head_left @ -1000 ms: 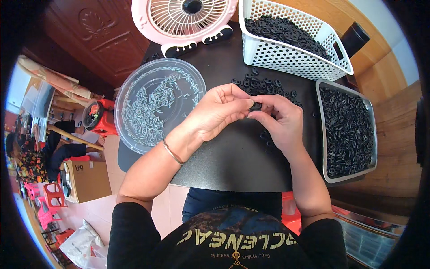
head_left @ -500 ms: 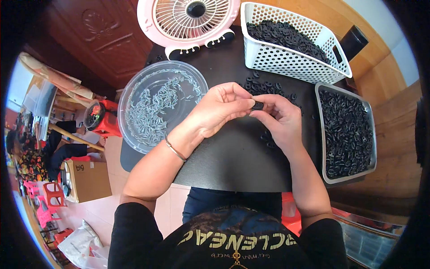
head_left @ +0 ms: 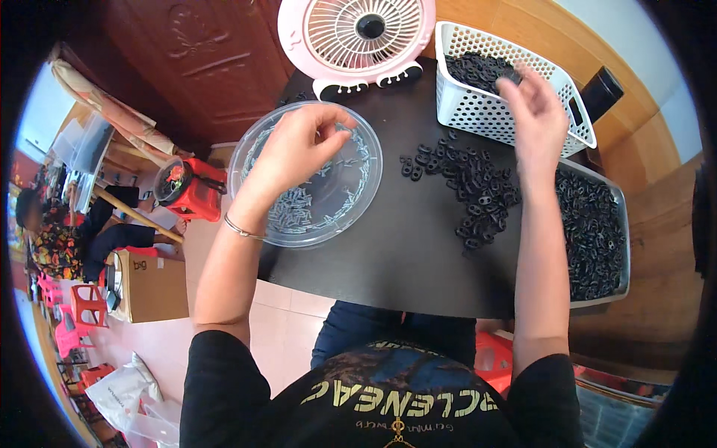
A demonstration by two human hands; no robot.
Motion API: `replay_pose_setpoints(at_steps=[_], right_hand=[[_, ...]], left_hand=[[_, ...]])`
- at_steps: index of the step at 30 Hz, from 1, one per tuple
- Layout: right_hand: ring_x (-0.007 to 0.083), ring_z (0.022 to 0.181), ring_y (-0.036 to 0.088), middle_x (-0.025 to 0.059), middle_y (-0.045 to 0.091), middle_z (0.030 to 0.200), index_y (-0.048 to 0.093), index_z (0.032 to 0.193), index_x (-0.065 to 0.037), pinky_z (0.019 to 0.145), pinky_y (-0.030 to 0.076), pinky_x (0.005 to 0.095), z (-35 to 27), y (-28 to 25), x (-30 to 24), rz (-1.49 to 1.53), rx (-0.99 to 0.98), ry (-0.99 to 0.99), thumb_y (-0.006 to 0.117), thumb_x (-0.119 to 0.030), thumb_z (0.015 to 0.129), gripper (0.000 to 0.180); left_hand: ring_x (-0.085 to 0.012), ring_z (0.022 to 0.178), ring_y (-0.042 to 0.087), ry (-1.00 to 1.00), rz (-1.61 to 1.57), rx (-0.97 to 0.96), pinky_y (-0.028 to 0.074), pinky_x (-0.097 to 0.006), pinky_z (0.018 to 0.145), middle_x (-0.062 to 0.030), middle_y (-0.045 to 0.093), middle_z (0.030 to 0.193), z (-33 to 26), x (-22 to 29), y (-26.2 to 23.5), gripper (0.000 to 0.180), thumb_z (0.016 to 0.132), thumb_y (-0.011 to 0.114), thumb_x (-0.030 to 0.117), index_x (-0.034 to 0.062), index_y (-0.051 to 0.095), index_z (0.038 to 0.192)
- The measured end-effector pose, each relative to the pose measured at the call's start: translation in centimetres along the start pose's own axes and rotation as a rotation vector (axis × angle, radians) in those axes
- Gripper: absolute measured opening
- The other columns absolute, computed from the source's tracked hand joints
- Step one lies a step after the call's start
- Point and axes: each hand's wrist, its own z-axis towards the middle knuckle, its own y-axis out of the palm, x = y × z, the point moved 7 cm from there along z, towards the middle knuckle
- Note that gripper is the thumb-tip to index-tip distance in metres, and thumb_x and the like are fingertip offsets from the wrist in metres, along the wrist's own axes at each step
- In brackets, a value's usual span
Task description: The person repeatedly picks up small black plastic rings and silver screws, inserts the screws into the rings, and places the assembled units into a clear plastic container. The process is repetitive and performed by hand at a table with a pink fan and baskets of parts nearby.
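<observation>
My left hand (head_left: 302, 145) hovers over a round clear plastic tub (head_left: 371, 196) holding many small silvery metal pins (head_left: 287, 213). Its thumb and forefinger are apart, and nothing shows between them. At the front wall of a white perforated basket (head_left: 478, 112), my right hand (head_left: 541, 119) is raised with its fingers spread and slightly blurred. A dark bit shows by its thumb tip; whether this is a loose piece or the basket's contents I cannot tell. Small black oval pieces with holes (head_left: 478, 187) lie heaped on the table below that hand.
Black pieces fill the basket and a metal tray (head_left: 626, 246) at the right, partly behind my right forearm. A pink fan (head_left: 358, 37) stands at the back of the dark table (head_left: 388, 261). Away to the left are a person (head_left: 56, 239), a cardboard box (head_left: 157, 287) and red stools.
My hands were together around a black piece over the table. They have parted: the left moved to the tub, the right up to the basket. The view has shifted slightly.
</observation>
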Motion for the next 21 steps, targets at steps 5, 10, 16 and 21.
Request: replay_pose_setpoints(at_steps=[5, 10, 16, 21], right_hand=[[0.0173, 0.081, 0.060, 0.0110, 0.058, 0.091, 0.049, 0.115, -0.001, 0.069, 0.048, 0.0239, 0.8, -0.3, -0.2, -0.118, 0.065, -0.081, 0.067, -0.012, 0.074, 0.045], [0.0099, 0.075, 0.057, 0.0084, 0.056, 0.096, 0.054, 0.106, -0.001, 0.063, 0.046, 0.0203, -3.1, 0.2, 0.2, -0.016, -0.144, 0.012, 0.062, -0.004, 0.077, 0.031], [0.0086, 0.065, 0.056, 0.0043, 0.059, 0.075, 0.062, 0.089, -0.003, 0.060, 0.044, 0.0214, -6.8, 1.5, 0.2, -0.120, -0.462, 0.083, 0.061, -0.002, 0.074, 0.015], [0.0232, 0.075, 0.059, 0.0117, 0.059, 0.082, 0.062, 0.087, -0.003, 0.069, 0.047, 0.0314, -8.4, 3.6, -0.2, -0.272, -0.731, 0.032, 0.058, -0.002, 0.073, 0.014]], left_hand=[[-0.0257, 0.072, 0.057, 0.135, 0.431, -0.079, 0.046, -0.036, 0.064, -0.0110, 0.056, 0.076, -1.6, -1.1, 1.4, 0.014, 0.068, 0.061, 0.004, 0.0033, 0.063, 0.082], [-0.0283, 0.076, 0.056, 0.097, 0.666, -0.136, 0.047, -0.038, 0.068, -0.0112, 0.054, 0.075, -2.2, -2.1, 3.5, 0.010, 0.066, 0.060, 0.007, 0.0046, 0.063, 0.075], [-0.0277, 0.075, 0.057, 0.112, 0.714, -0.082, 0.048, -0.038, 0.064, -0.0106, 0.055, 0.073, -1.6, -2.0, 4.2, 0.007, 0.063, 0.058, 0.006, 0.0030, 0.059, 0.069], [-0.0211, 0.066, 0.060, 0.004, 0.350, -0.081, 0.048, -0.030, 0.063, -0.0081, 0.060, 0.073, -0.5, -0.8, 3.3, 0.006, 0.065, 0.059, 0.004, 0.0027, 0.057, 0.070]])
